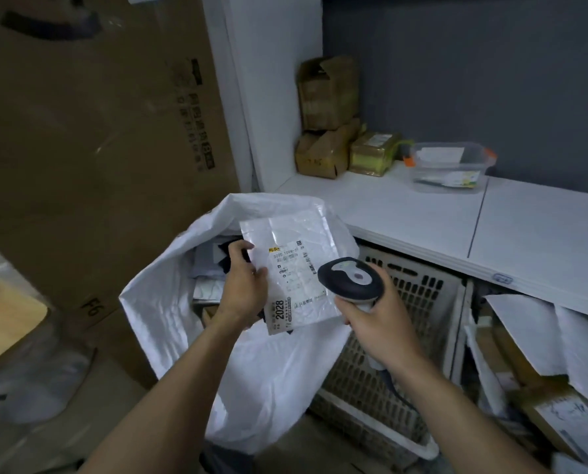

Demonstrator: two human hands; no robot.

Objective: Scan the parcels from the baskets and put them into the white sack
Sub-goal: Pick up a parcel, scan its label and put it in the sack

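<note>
At frame centre, the left hand (243, 289) pinches the parcel (296, 271) by its left edge above the open sack (169, 302); the right hand (371, 313) grips the scanner (349, 278), aimed left at its label.

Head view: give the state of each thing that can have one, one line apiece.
white sack: open, parcels inside.
parcel: held over the sack mouth, label toward the camera.
scanner: held, head pointed at the parcel.
left hand: grips the parcel's edge.
right hand: grips the scanner.
clear tub: lid on.
</note>
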